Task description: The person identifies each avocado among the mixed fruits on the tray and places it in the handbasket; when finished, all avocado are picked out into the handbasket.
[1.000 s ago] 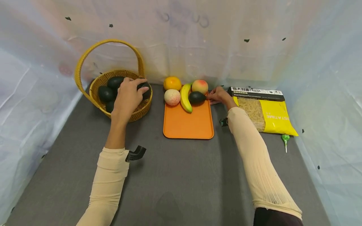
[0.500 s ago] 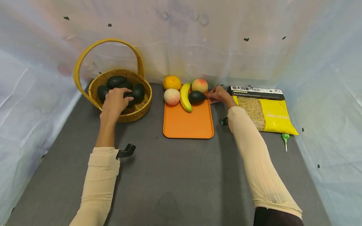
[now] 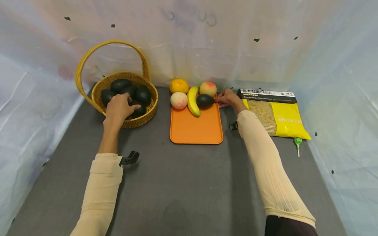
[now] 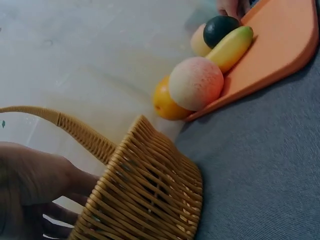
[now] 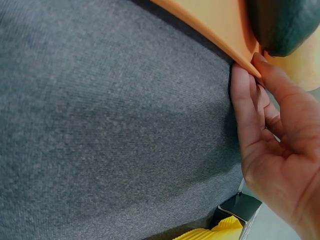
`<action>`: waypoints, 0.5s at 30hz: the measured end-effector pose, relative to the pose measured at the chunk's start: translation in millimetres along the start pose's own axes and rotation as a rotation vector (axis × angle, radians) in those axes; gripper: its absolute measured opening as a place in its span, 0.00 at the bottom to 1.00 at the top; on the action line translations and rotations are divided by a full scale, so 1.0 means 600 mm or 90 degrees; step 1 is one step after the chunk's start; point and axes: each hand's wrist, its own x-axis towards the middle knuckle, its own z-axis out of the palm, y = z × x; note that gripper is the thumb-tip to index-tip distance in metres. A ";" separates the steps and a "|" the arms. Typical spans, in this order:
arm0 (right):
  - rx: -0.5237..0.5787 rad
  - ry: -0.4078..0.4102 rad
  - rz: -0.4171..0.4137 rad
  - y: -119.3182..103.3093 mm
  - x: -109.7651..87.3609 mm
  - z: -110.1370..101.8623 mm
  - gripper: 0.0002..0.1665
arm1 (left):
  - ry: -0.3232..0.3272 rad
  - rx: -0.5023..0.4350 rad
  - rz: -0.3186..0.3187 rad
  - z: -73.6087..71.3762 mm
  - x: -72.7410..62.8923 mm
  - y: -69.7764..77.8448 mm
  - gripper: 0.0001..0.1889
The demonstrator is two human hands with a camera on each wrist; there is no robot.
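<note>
My left hand (image 3: 118,109) reaches down into a yellow wicker basket (image 3: 138,123) among several dark green avocados (image 3: 143,95). Its thumb lies over an avocado (image 3: 138,112) near the front rim; the other fingertips are hidden, so I cannot tell whether they grip one. In the left wrist view the same hand (image 4: 37,185) is behind the basket wall (image 4: 145,185). My right hand (image 3: 228,98) pinches the right edge of an orange tray (image 3: 196,131), thumb above and fingers below in the right wrist view. A dark avocado (image 3: 205,101) lies on the tray next to those fingertips.
The tray's far half also bears an orange (image 3: 178,86), two peaches (image 3: 178,100) and a banana (image 3: 193,101). Right of it lie a yellow pasta bag (image 3: 287,119), a black-and-white pasta box (image 3: 268,96) and a green lollipop (image 3: 298,141). Plastic sheeting (image 3: 189,42) stands behind the table.
My left hand has moved left and toward me from the avocado at the basket's right side, which now lies uncovered. Another avocado has come into view beside the thumb. The right hand stays on the tray.
</note>
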 end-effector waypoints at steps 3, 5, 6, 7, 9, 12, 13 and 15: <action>-0.003 0.003 0.001 0.001 0.000 -0.003 0.17 | -0.040 0.011 0.009 -0.004 0.007 0.008 0.24; 0.003 0.003 -0.003 0.005 0.006 -0.003 0.17 | -0.060 0.015 0.019 -0.003 0.010 0.014 0.24; 0.005 0.003 -0.007 0.008 0.010 -0.003 0.17 | -0.066 0.019 0.024 -0.002 0.010 0.016 0.24; 0.007 0.005 -0.010 0.011 0.015 -0.002 0.17 | -0.068 0.026 0.029 0.000 0.010 0.018 0.24; 0.013 0.009 -0.016 0.017 0.024 0.000 0.16 | -0.065 0.037 0.034 0.005 0.008 0.020 0.24; 0.017 0.016 -0.022 0.025 0.032 0.001 0.14 | -0.068 0.042 0.029 0.009 0.007 0.019 0.26; 0.018 0.017 -0.022 0.025 0.032 0.001 0.14 | -0.073 0.040 0.027 0.009 0.008 0.019 0.25; 0.013 0.018 -0.026 0.023 0.030 0.001 0.14 | -0.086 0.035 0.028 0.006 0.009 0.018 0.24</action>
